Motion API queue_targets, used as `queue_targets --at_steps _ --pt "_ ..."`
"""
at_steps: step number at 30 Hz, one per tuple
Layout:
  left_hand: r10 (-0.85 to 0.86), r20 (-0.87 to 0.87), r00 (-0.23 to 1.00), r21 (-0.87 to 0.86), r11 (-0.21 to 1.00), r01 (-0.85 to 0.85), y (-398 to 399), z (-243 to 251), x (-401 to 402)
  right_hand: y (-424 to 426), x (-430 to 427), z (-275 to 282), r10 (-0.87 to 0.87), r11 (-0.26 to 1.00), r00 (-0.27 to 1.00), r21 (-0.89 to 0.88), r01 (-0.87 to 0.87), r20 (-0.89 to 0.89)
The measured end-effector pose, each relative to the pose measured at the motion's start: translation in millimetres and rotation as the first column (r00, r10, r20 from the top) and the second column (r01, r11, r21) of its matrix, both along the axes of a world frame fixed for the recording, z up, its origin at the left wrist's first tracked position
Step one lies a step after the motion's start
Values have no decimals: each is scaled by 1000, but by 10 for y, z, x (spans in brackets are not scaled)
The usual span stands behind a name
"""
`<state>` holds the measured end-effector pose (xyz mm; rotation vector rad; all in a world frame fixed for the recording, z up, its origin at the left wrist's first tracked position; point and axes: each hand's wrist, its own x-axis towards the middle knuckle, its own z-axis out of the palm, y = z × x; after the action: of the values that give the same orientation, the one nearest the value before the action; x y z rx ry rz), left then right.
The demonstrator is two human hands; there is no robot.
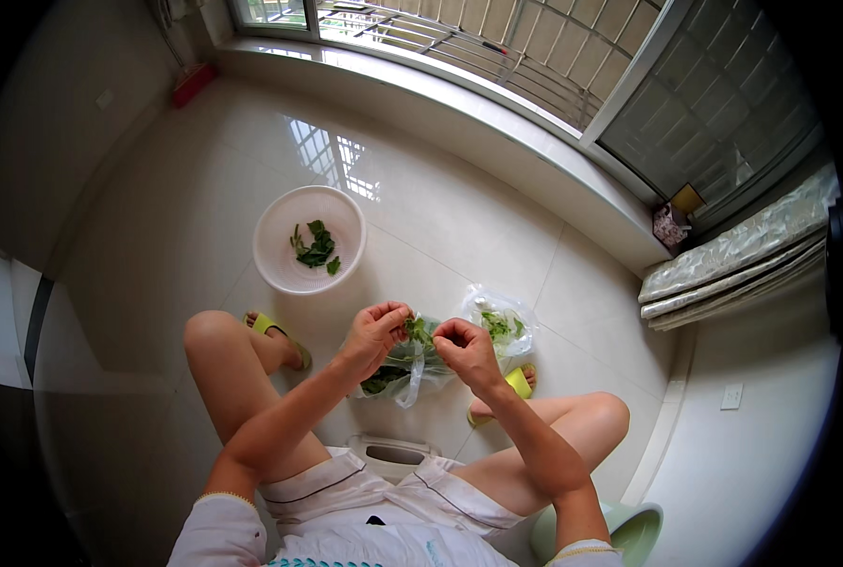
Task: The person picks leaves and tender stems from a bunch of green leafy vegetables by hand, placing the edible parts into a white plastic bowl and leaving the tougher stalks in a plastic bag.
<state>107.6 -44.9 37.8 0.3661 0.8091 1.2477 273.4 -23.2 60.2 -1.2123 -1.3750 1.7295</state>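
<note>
Between my two hands is a sprig of leafy greens (419, 330). My left hand (373, 339) pinches its leafy side with thumb and fingertips. The fingers of my right hand (468, 351) are closed at the sprig's other side, and the exact pinch point is small and partly hidden. Below the hands, a clear plastic bag (416, 379) lies on the floor with dark leaves (384, 380) showing inside. A white plastic colander (269, 266) stands beyond my left hand and holds some green leaves (315, 246). To the right, another clear plastic bag (524, 341) carries pale stems and leaf scraps (501, 324).
My feet in yellow-green slippers (269, 326) flank the bags on the tiled floor (421, 266). A pale plastic stool (393, 468) is under me. At lower right sits a light green bin (638, 531). A window ledge (464, 127) crosses ahead; curtains (733, 266) hang right.
</note>
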Motion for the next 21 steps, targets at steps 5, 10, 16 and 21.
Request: queue_targets --at_steps 5,10,16,21 --pt "58 28 998 21 998 -59 61 43 -98 64 86 15 -14 1000 999 15 14 30" --pt "116 3 993 39 993 -116 128 -79 -197 257 415 -17 -63 988 973 152 29 223" --pt "143 -37 989 -15 989 -144 103 -91 -268 560 958 10 -190 975 893 181 125 407" --pt "93 -63 994 -22 995 -94 111 -31 -189 763 1260 -468 -224 968 804 221 119 550"
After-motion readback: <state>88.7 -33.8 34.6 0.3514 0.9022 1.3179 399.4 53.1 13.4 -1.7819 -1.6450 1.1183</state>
